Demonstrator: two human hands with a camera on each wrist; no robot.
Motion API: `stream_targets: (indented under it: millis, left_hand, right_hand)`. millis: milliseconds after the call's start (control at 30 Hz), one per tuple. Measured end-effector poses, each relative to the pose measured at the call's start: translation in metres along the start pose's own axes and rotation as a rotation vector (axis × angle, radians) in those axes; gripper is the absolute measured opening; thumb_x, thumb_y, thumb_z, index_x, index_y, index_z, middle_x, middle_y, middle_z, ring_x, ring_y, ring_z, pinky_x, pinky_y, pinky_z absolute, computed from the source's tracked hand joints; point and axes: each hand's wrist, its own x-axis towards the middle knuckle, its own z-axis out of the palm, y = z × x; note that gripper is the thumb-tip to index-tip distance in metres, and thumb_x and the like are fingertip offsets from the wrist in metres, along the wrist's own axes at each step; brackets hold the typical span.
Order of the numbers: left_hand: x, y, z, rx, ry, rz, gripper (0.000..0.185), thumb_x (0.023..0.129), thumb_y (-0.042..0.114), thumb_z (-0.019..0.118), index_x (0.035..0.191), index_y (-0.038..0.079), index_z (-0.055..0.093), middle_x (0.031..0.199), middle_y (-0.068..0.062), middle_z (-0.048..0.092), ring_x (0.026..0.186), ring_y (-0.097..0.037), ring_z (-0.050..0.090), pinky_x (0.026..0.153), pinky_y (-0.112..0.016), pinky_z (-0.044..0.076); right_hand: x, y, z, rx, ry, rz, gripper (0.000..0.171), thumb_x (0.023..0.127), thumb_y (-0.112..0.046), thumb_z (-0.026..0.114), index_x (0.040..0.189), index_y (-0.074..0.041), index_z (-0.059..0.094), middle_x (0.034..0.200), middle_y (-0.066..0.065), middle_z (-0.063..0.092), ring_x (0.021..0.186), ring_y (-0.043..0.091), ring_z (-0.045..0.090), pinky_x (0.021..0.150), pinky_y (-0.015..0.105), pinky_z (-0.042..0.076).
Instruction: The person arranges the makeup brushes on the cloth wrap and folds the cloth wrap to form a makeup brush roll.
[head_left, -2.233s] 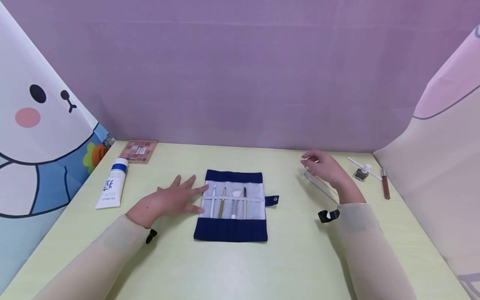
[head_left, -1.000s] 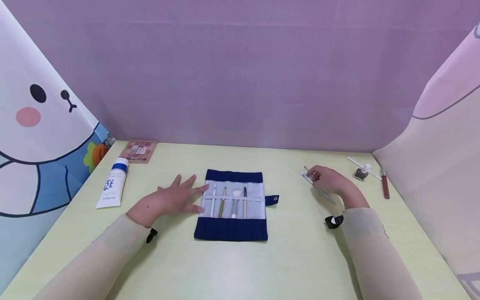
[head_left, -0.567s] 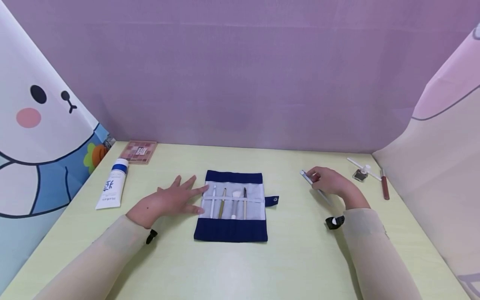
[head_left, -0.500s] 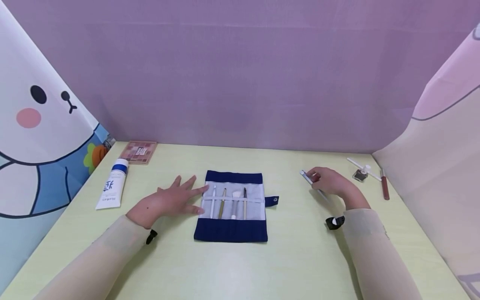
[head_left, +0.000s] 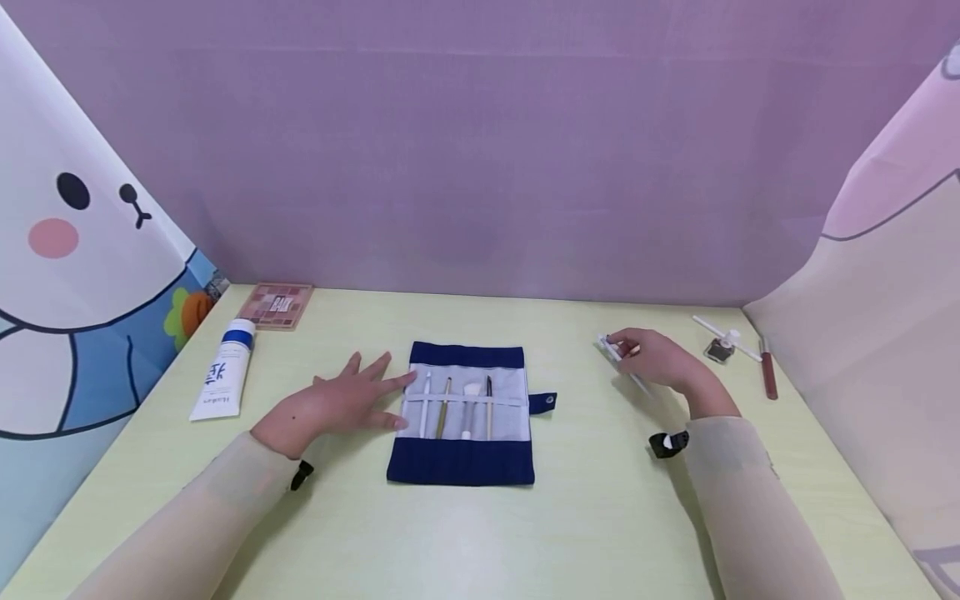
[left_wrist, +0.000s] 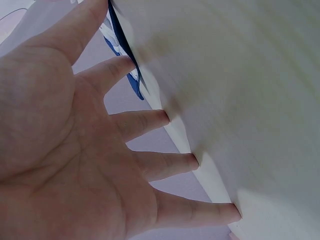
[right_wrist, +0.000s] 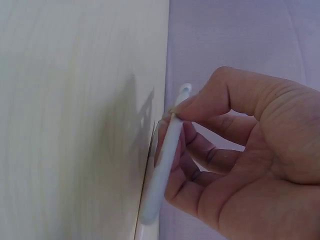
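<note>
A navy brush roll (head_left: 460, 462) lies unrolled on the table, its grey inside holding several slim tools under a strap, among them a white-headed brush (head_left: 471, 390). My left hand (head_left: 337, 404) is spread flat, with thumb and index finger on the roll's left edge; in the left wrist view, the fingertips (left_wrist: 162, 117) touch down with gaps between them. To the right, my right hand (head_left: 656, 360) pinches a slim white pen-like stick (right_wrist: 162, 172) between thumb and fingers, tilted. Something clear shows behind the stick in the right wrist view; I cannot tell what it is.
At the left lie a white tube with a blue band (head_left: 223, 371) and a pink palette (head_left: 276, 306). Far right are a small dark bottle with a white cap (head_left: 722, 348), a white stick (head_left: 705, 324) and a brown-red tube (head_left: 769, 375). A purple cloth hangs behind.
My right hand has come down and toward me onto the stick, then shifted slightly left with it. A thin dark-tipped stick beside it is no longer distinguishable. My left hand has stayed put.
</note>
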Motion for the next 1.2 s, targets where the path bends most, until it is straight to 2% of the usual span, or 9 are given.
stream_targets:
  millis: [167,333,467,533,767,967,1200]
  left_hand:
    - [0.001,0.000,0.000,-0.004,0.002,-0.001,0.084,0.101,0.064,0.062,0.170,0.033,0.028,0.180,-0.024,0.007,0.157,-0.070,0.003,0.098,-0.101,0.019]
    - [0.003,-0.003,0.002,-0.008,0.000,0.002,0.085,0.100,0.066,0.061,0.171,0.035,0.027,0.180,-0.024,0.005,0.158,-0.070,0.001,0.098,-0.101,0.017]
    - [0.006,-0.007,0.005,-0.008,0.001,-0.001,0.085,0.100,0.067,0.061,0.171,0.038,0.024,0.181,-0.022,0.002,0.159,-0.068,-0.002,0.099,-0.101,0.015]
    - [0.006,-0.007,0.006,-0.012,-0.007,-0.012,0.085,0.100,0.067,0.061,0.171,0.039,0.022,0.182,-0.019,0.000,0.160,-0.066,-0.004,0.101,-0.101,0.014]
    - [0.001,-0.001,0.000,-0.007,0.002,0.002,0.084,0.100,0.064,0.062,0.170,0.033,0.028,0.180,-0.025,0.005,0.157,-0.071,0.002,0.097,-0.102,0.017]
    - [-0.001,0.002,-0.001,-0.005,0.004,-0.001,0.083,0.101,0.063,0.062,0.170,0.033,0.028,0.180,-0.024,0.005,0.157,-0.070,0.002,0.098,-0.101,0.018]
    - [0.001,0.000,0.000,-0.006,0.003,-0.002,0.083,0.101,0.063,0.062,0.170,0.034,0.027,0.180,-0.023,0.005,0.158,-0.070,0.002,0.099,-0.101,0.017]
  right_hand:
    - [0.003,-0.007,0.001,0.078,0.005,-0.007,0.052,0.100,-0.008,0.062,0.151,0.002,0.054,0.132,0.022,0.062,0.108,0.025,0.062,0.085,0.030,0.053]
    - [0.005,-0.019,0.003,0.187,-0.032,-0.022,0.054,0.099,-0.005,0.062,0.151,0.004,0.051,0.132,0.023,0.059,0.105,0.021,0.064,0.088,0.029,0.060]
    - [0.009,-0.031,0.004,0.229,-0.037,-0.047,0.055,0.097,-0.004,0.064,0.150,0.002,0.051,0.134,0.022,0.059,0.107,0.023,0.065,0.090,0.028,0.060]
    - [0.010,-0.037,0.004,0.250,-0.036,-0.067,0.055,0.097,-0.004,0.065,0.150,0.002,0.052,0.135,0.022,0.059,0.108,0.024,0.066,0.091,0.028,0.060]
    - [0.014,-0.056,0.004,0.306,-0.029,-0.155,0.054,0.096,-0.003,0.067,0.148,0.003,0.051,0.135,0.024,0.061,0.111,0.025,0.068,0.092,0.028,0.061]
    - [0.015,-0.078,0.004,0.404,-0.050,-0.233,0.053,0.097,0.001,0.065,0.147,0.006,0.048,0.133,0.025,0.059,0.106,0.021,0.069,0.091,0.030,0.065]
    - [0.018,-0.099,0.009,0.494,-0.062,-0.283,0.046,0.097,0.005,0.064,0.140,0.008,0.046,0.126,0.024,0.057,0.102,0.026,0.073,0.091,0.035,0.067]
